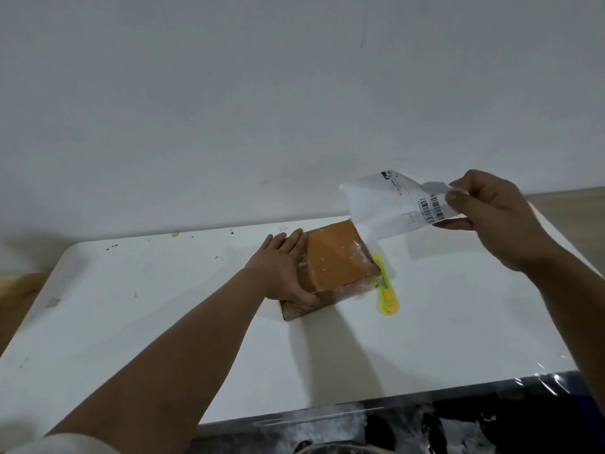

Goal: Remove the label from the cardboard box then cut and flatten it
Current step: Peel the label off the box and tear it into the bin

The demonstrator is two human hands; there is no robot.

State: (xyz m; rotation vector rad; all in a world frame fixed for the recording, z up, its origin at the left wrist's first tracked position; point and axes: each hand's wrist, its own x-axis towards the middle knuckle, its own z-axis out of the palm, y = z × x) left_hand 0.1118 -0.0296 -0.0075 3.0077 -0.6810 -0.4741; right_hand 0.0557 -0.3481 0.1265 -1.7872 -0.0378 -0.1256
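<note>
A small brown cardboard box lies on the white table, its top face bare and orange-brown with tape remnants. My left hand presses flat on the box's left side, thumb at its near edge. My right hand is raised above the table to the right and pinches a white shipping label with barcodes. The label's lower left corner hangs close to the box's far right corner; whether it still sticks there I cannot tell. A yellow-green utility knife lies on the table against the box's right side.
A pale wall stands just behind the table's far edge. Small dark specks and stains mark the table's back left. A dark, plastic-wrapped surface borders the table's near right edge. Brown floor shows at the left.
</note>
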